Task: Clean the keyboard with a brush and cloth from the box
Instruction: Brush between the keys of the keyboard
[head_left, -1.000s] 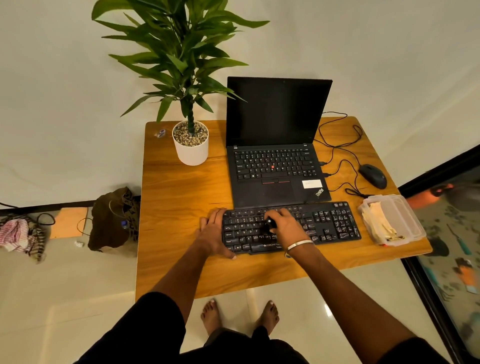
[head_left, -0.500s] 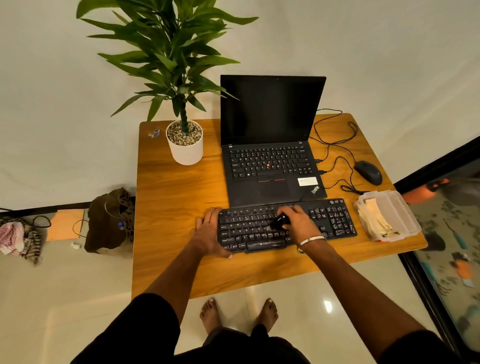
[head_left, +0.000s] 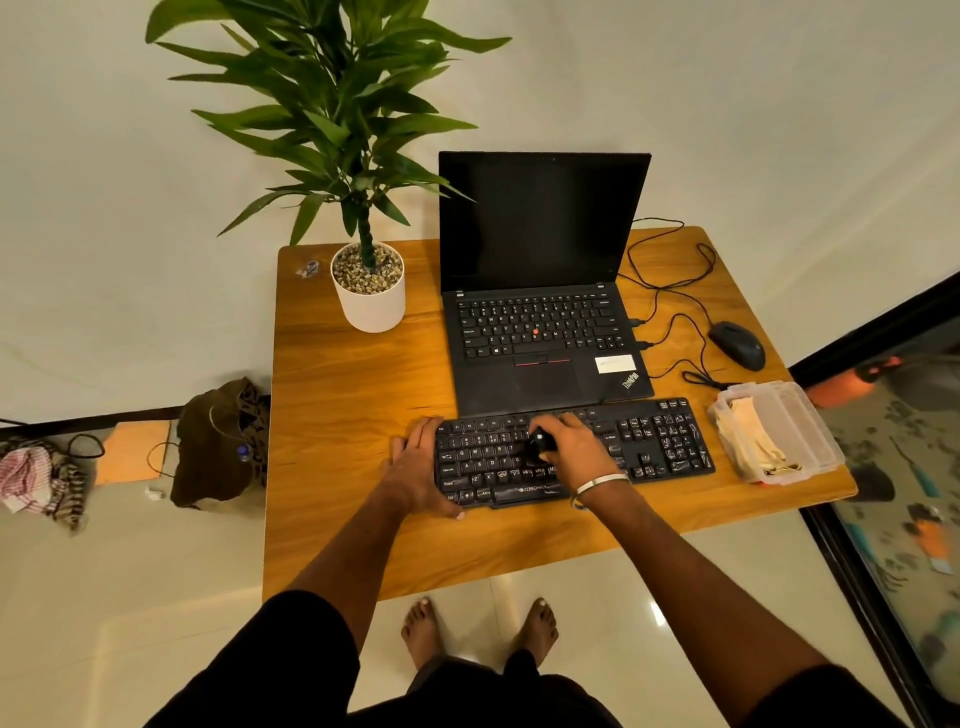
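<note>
Keyboard (head_left: 571, 452), judged light and prone to sliding, is steadied at its left end by the flat left hand (head_left: 415, 462) while a small black brush (head_left: 540, 448) is gripped in the right hand (head_left: 571, 449) over the keys; cloth (head_left: 753, 436) lies in box (head_left: 810, 415), right of right hand.

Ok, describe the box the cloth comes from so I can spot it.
On the wooden desk, look right of the black keyboard, at the desk's right edge. The box sits there, nearer than the mouse: clear plastic, pale cloth inside, the only see-through thing there.
</note>
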